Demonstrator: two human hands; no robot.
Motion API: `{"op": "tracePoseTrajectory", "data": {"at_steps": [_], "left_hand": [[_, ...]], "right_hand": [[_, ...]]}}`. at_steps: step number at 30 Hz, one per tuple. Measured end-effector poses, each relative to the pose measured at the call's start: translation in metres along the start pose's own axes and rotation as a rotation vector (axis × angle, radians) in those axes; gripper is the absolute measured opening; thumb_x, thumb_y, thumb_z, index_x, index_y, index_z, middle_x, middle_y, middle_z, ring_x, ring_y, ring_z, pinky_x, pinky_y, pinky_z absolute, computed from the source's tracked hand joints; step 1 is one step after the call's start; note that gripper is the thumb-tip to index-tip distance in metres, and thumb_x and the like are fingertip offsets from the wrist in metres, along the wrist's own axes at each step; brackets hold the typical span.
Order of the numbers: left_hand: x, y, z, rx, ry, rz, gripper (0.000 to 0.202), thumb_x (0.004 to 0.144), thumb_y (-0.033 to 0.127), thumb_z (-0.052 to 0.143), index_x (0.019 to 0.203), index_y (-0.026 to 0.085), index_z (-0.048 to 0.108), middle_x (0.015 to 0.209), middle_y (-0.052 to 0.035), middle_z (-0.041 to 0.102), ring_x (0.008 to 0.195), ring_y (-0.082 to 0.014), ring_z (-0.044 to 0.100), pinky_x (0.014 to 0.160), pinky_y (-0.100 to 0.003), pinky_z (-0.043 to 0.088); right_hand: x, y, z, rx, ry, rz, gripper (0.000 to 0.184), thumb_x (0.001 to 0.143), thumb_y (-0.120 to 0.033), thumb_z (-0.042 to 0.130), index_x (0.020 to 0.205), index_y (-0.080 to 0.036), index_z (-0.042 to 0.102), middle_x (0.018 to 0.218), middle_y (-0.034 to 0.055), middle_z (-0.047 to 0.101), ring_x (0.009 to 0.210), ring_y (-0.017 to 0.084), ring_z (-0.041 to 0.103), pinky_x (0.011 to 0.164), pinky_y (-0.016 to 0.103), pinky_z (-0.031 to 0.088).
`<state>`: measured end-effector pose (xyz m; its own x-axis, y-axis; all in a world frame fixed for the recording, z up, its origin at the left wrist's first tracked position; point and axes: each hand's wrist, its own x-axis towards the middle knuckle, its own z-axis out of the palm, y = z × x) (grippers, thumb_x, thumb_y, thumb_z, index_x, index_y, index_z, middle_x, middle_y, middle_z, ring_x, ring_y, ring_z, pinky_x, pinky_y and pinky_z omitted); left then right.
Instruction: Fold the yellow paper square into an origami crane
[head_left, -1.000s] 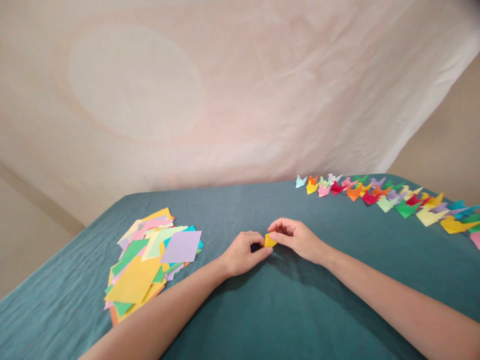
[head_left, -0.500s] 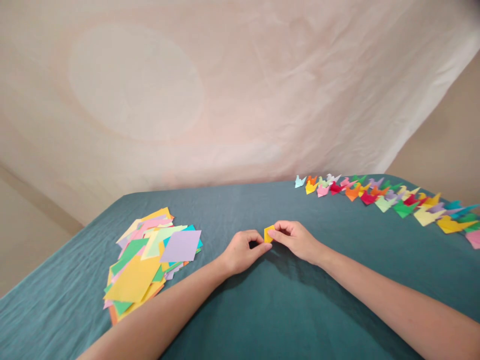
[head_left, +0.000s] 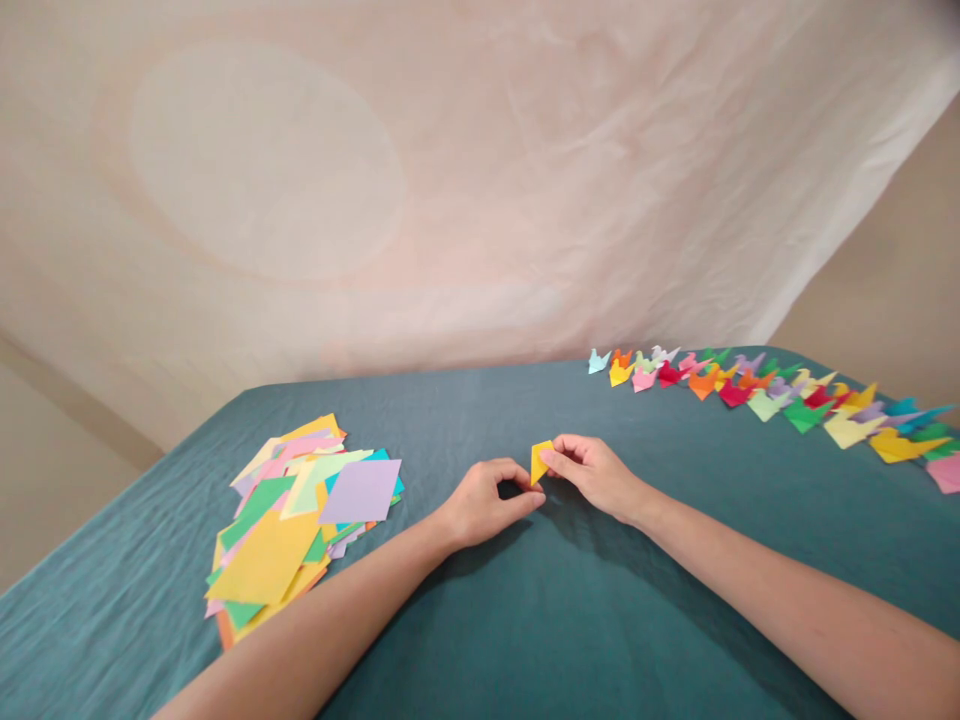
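Note:
A small piece of folded yellow paper [head_left: 539, 462] stands tilted over the middle of the cloth, narrow end down. Its upper right side is pinched between the thumb and fingers of my right hand [head_left: 589, 475]. At its lower tip, the thumb and forefinger of my left hand [head_left: 491, 503] close together on the paper. My fingers hide part of the folds.
The dark green tablecloth [head_left: 465, 420] covers the table. To the left lies a loose pile of coloured paper squares [head_left: 266, 555], a lilac square [head_left: 361, 490] on top. Several folded paper cranes [head_left: 769, 403] stand in rows along the far right edge. A pale sheet [head_left: 465, 200] hangs behind.
More of the yellow paper shows now, and its upper edge is a little higher. My right hand has shifted slightly up; my left hand has barely moved.

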<state>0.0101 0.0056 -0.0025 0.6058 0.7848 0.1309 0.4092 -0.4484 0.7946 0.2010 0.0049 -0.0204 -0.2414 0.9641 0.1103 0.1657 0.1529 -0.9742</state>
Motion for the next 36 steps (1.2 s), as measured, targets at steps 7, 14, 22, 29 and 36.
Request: {"op": "tracePoseTrajectory", "data": {"at_steps": [7,14,22,29,36], "left_hand": [[0.0000,-0.0009,-0.0007,-0.006,-0.013,0.013,0.010,0.077,0.025,0.060,0.081,0.017,0.064,0.085,-0.0015,0.065,0.080,-0.0138,0.060,0.077,-0.024,0.044],[0.0007,-0.0016,-0.0009,0.037,0.005,0.002,0.021,0.085,0.031,0.050,0.078,0.015,0.063,0.079,-0.0011,0.063,0.074,-0.0128,0.056,0.069,-0.022,0.042],[0.0017,0.0016,-0.0013,0.106,0.079,-0.010,0.019,0.081,0.024,0.053,0.064,0.015,0.056,0.069,0.0008,0.058,0.069,-0.0117,0.053,0.066,-0.022,0.040],[0.0009,0.0014,0.0001,0.103,0.033,0.007,0.019,0.083,0.028,0.051,0.071,0.015,0.059,0.074,-0.0003,0.059,0.071,-0.0121,0.053,0.066,-0.022,0.040],[0.0012,-0.0018,0.0003,0.092,0.059,0.013,0.026,0.086,0.034,0.047,0.071,0.015,0.057,0.070,0.0008,0.056,0.068,-0.0114,0.050,0.064,-0.022,0.039]], "right_hand": [[-0.0007,-0.0019,0.0006,-0.018,0.002,0.010,0.034,0.079,-0.050,0.054,0.068,-0.018,0.052,0.064,-0.0020,0.051,0.059,0.012,0.044,0.056,0.024,0.035],[-0.0004,-0.0024,0.0016,-0.009,0.000,0.010,0.035,0.076,-0.051,0.056,0.067,-0.018,0.053,0.063,-0.0025,0.053,0.058,0.011,0.045,0.056,0.024,0.035],[-0.0024,-0.0043,0.0026,0.034,-0.071,0.002,0.031,0.079,-0.047,0.056,0.078,-0.016,0.060,0.072,-0.0002,0.058,0.064,0.012,0.050,0.059,0.024,0.038],[-0.0024,-0.0028,0.0011,-0.025,-0.074,-0.039,0.029,0.080,-0.045,0.056,0.076,-0.017,0.060,0.071,0.0000,0.058,0.063,0.012,0.049,0.058,0.024,0.038],[-0.0022,-0.0026,0.0022,-0.055,-0.080,-0.018,0.035,0.080,-0.050,0.054,0.070,-0.017,0.057,0.064,-0.0017,0.055,0.059,0.011,0.047,0.056,0.023,0.036]]}}
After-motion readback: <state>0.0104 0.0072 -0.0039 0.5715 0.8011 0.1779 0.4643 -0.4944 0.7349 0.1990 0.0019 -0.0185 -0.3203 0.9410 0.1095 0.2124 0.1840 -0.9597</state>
